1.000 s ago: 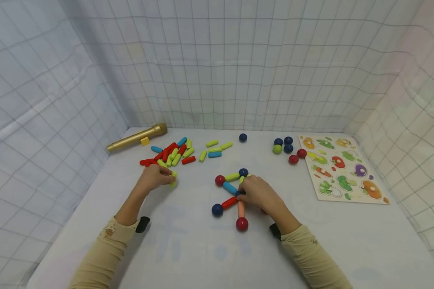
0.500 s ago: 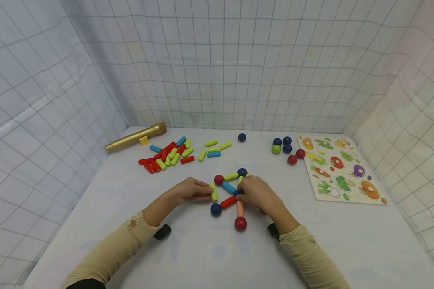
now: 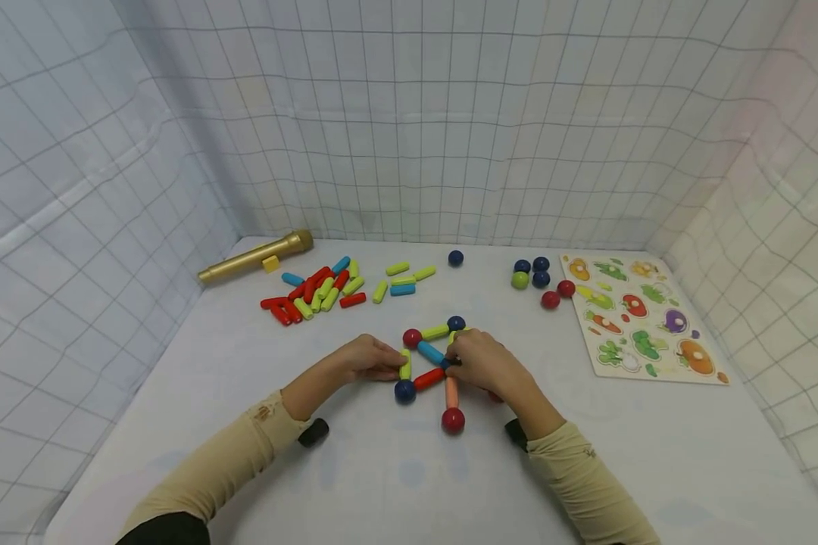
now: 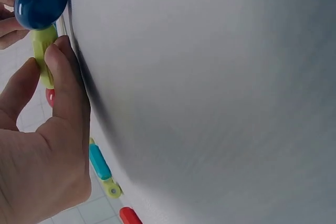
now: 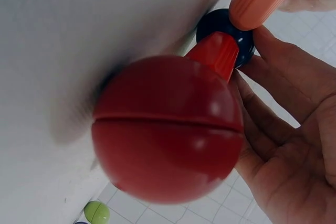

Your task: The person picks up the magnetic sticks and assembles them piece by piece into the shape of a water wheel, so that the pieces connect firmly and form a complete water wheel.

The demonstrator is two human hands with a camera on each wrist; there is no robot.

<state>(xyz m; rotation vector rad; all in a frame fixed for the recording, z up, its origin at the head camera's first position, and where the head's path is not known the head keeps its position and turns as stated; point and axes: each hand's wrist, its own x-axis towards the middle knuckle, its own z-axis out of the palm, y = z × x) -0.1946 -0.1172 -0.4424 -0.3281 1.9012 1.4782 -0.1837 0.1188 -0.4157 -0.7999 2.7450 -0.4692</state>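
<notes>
My left hand pinches a yellow-green magnetic rod between thumb and fingers. The rod's near end meets a dark blue ball; its far end lies close to a red ball, contact unclear. My right hand holds the dark blue centre ball with its fingertips, partly hidden in the head view. From that centre spread a blue rod, a red rod and a salmon rod, which ends in a red ball. Another red ball sits below my right palm.
Loose red, green and blue rods lie at the back left beside a gold microphone and a yellow cube. Several loose balls stand at the back right near a vegetable puzzle board. Grid-patterned cloth walls surround the table.
My left hand has carried the yellow-green rod rightward from near the rod pile to the structure, setting its end against the left dark blue ball. My right hand has stayed at the centre.
</notes>
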